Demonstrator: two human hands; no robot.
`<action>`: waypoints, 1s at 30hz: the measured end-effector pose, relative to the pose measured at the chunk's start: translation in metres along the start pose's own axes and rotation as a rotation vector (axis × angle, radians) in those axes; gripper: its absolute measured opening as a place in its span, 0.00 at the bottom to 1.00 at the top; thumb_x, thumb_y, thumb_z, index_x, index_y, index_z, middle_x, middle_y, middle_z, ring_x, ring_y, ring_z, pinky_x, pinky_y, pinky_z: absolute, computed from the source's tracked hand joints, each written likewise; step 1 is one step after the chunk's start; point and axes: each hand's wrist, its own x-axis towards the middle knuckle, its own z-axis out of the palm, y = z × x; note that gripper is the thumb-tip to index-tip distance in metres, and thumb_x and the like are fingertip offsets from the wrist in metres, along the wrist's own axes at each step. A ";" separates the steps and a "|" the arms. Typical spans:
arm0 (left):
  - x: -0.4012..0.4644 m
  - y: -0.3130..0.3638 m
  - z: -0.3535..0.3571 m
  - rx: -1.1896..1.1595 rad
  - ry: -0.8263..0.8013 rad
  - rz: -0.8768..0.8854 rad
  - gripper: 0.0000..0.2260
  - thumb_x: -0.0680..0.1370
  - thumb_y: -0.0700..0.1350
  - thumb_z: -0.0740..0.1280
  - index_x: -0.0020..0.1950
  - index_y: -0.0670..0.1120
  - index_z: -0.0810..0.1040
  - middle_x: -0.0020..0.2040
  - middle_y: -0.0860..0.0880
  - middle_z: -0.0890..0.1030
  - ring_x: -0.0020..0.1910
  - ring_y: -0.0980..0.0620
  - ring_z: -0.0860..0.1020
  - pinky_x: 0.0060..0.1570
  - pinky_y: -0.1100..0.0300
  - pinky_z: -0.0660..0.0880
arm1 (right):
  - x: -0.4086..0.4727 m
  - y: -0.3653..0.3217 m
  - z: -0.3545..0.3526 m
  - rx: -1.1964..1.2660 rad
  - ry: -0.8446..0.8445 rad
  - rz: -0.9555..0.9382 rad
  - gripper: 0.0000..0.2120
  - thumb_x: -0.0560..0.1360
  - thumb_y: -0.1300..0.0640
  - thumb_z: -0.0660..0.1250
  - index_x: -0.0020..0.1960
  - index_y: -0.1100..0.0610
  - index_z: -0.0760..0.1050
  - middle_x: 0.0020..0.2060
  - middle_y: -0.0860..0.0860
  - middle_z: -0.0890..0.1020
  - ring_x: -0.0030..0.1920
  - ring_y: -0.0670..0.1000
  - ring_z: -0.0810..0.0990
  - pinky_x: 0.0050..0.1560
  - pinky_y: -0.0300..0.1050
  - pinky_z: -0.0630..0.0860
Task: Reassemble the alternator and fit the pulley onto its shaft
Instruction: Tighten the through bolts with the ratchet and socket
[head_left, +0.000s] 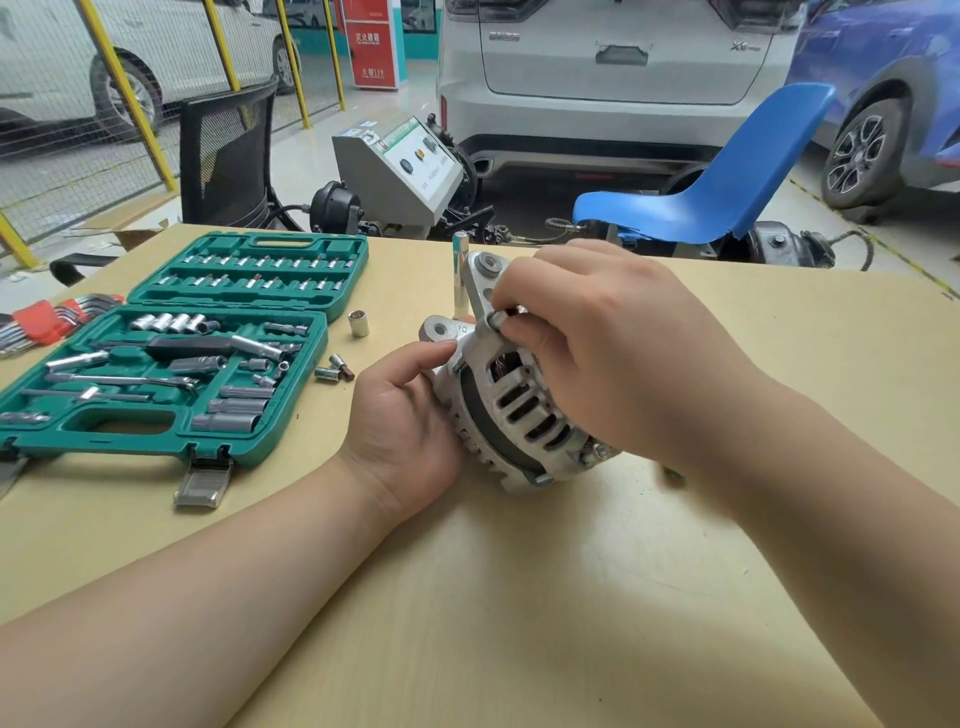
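The silver alternator (519, 410) lies tilted on the wooden table (519, 597), its slotted housing facing me and its mounting ears pointing up and away. My left hand (410, 415) grips its left side, thumb pressed on the housing near the lower ear. My right hand (613, 353) covers the top right of the body, and its fingertips pinch a small bolt (500, 318) at the base of the upper ear. A tall shiny socket (460, 280) stands upright just behind the alternator. No pulley shows in view.
An open green socket set case (171, 353) lies at the left with ratchet and sockets. Loose sockets (358, 323) and bits (335, 368) sit between case and alternator. Red-holdered hex keys (41, 322) lie far left. A blue chair (717, 192) and test machine (400, 171) stand beyond the table.
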 end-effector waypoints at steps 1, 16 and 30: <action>0.000 0.000 0.000 0.002 -0.001 -0.002 0.17 0.77 0.45 0.64 0.57 0.40 0.88 0.60 0.37 0.85 0.60 0.36 0.84 0.61 0.45 0.81 | 0.000 -0.002 0.001 -0.031 -0.017 -0.008 0.04 0.82 0.62 0.64 0.53 0.60 0.77 0.43 0.54 0.79 0.45 0.61 0.75 0.45 0.58 0.75; -0.002 0.001 0.002 0.002 0.007 0.002 0.19 0.77 0.47 0.64 0.61 0.39 0.85 0.60 0.37 0.84 0.60 0.37 0.83 0.59 0.47 0.82 | 0.003 -0.020 0.001 -0.135 -0.045 0.104 0.12 0.81 0.62 0.64 0.48 0.53 0.61 0.36 0.48 0.70 0.39 0.57 0.68 0.39 0.49 0.60; -0.001 0.000 0.000 0.019 -0.009 0.015 0.17 0.78 0.47 0.65 0.57 0.40 0.88 0.58 0.38 0.85 0.59 0.38 0.84 0.58 0.46 0.83 | 0.004 -0.013 0.008 -0.038 0.045 0.181 0.12 0.86 0.46 0.58 0.48 0.52 0.68 0.39 0.49 0.74 0.42 0.57 0.72 0.41 0.51 0.68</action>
